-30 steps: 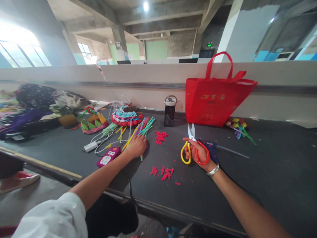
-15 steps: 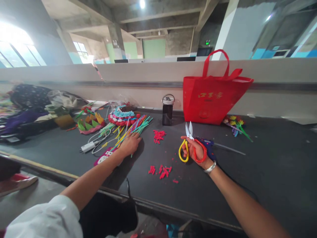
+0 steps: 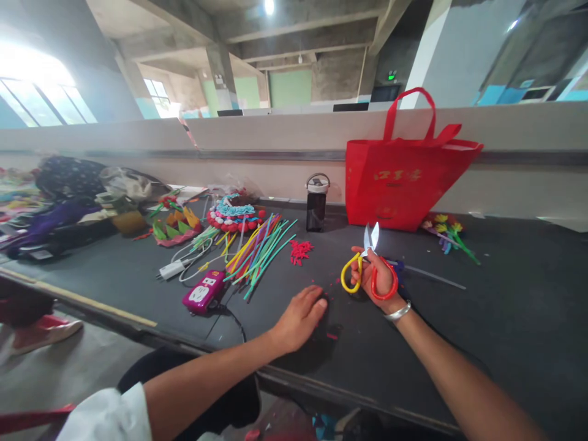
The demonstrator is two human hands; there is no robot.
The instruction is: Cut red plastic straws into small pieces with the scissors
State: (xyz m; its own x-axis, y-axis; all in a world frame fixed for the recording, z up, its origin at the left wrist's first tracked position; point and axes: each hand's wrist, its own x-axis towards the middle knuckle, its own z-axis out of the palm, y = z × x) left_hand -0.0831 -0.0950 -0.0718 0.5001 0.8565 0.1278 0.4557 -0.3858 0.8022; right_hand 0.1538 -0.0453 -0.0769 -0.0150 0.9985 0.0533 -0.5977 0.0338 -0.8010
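My left hand [image 3: 301,315] lies palm down on the dark table, its fingers stretched forward and slightly bent. It covers the spot of the nearer red pieces; whether any are under the palm is hidden. One red scrap [image 3: 332,336] shows beside it. In my right hand [image 3: 374,275] are scissors with one yellow and one red handle [image 3: 384,278], blades [image 3: 371,237] apart and pointing up. A small pile of red cut pieces [image 3: 301,252] sits ahead of my left hand. Behind my right hand, a dark blue tool [image 3: 399,269] with a translucent rod [image 3: 434,277] is partly hidden.
Colourful pipe cleaners [image 3: 261,251] fan out on the left, near a purple power strip [image 3: 205,293] and a white charger [image 3: 173,268]. At the back stand a bottle [image 3: 316,205] and a red bag [image 3: 395,184]. Craft flowers [image 3: 445,233] lie at right.
My left hand has moved right and nearer, from the pipe cleaners to the closer red pieces, which it now covers. The power strip is uncovered. My right hand still holds the scissors.
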